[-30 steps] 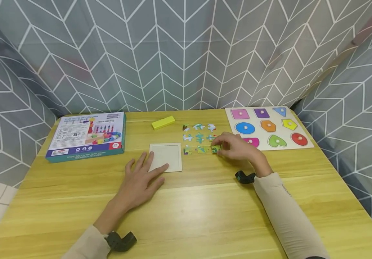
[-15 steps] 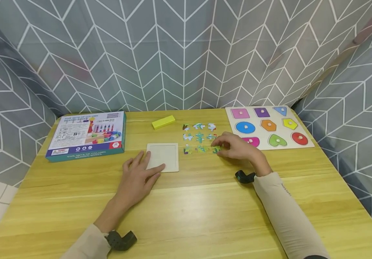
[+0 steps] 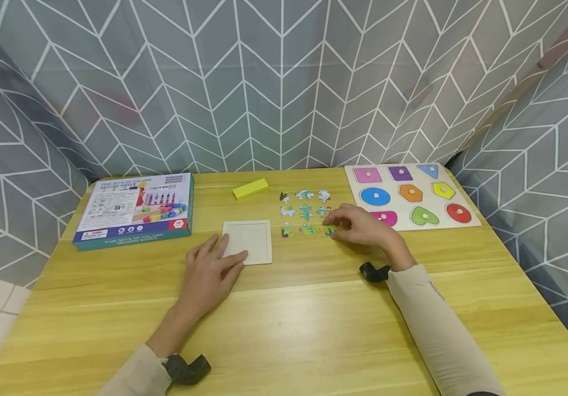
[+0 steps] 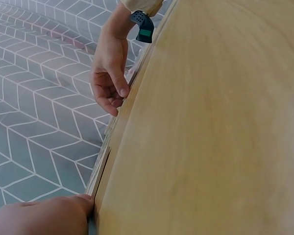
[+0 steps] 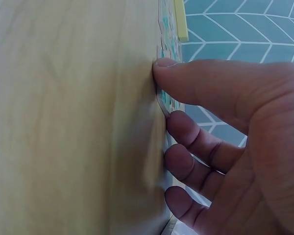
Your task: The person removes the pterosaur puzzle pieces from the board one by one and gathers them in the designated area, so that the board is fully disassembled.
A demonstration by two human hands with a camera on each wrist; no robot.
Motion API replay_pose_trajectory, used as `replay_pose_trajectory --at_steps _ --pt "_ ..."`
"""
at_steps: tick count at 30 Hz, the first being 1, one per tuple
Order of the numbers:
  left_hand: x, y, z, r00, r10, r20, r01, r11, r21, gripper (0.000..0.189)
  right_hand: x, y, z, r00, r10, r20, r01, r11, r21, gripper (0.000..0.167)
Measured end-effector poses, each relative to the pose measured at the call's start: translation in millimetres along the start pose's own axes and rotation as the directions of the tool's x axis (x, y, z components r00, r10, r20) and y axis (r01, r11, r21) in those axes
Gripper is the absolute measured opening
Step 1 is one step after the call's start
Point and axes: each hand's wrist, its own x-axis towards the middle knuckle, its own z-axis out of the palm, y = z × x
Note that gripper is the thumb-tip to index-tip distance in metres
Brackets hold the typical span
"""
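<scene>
My left hand (image 3: pixel 208 276) lies with its fingers spread, fingertips on the left and lower part of a small pale square puzzle frame (image 3: pixel 256 240). In the left wrist view, the left hand (image 4: pixel 44 215) shows at the bottom, right at the frame's edge (image 4: pixel 102 169). My right hand (image 3: pixel 360 224) pinches a green jigsaw piece (image 3: pixel 330 230) between thumb and fingers, low over the table. That piece ends the nearest row of several jigsaw pieces (image 3: pixel 305 212) laid in three spaced rows right of the frame. From the right wrist, the thumb (image 5: pixel 179 78) partly covers the pieces.
Behind the frame lies a yellow block (image 3: pixel 251 189). A boxed bead set (image 3: pixel 132 212) stands at the left. At the right, close behind the right hand, is a shape board (image 3: pixel 442 213) with knobbed shapes. A patterned curtain (image 3: pixel 284 82) hangs along the table's back edge.
The left hand has slid the puzzle frame slightly left, away from the jigsaw pieces, its fingers drawing closer together. The right hand stays nearly still at the same piece.
</scene>
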Motion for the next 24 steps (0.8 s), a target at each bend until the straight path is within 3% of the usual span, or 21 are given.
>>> replay_pose_trajectory --at_steps 7,14,18,24 --pt "0.7 -0.6 0.9 1.0 -0.011 -0.015 0.011 1.0 -0.004 0.023 0.0 3.3 -0.7 1.0 -0.012 -0.013 0.012 1.0 0.014 0.031" --pt "3.6 -2.8 4.0 1.0 -0.007 -0.01 0.007 1.0 0.003 0.023 -3.1 2.5 -11.0 0.986 -0.04 -0.161 0.037 0.999 -0.018 0.024" --pt "0.3 -2.5 6.7 1.0 -0.017 -0.02 0.016 1.0 -0.022 0.024 -7.3 0.7 -16.7 0.979 -0.04 -0.199 0.035 0.999 -0.028 0.024" --pt "-2.8 -2.1 4.7 0.998 -0.004 -0.067 0.003 1.0 -0.014 0.033 -22.9 -3.2 -21.2 0.971 -0.02 -0.24 0.005 0.998 -0.063 0.04"
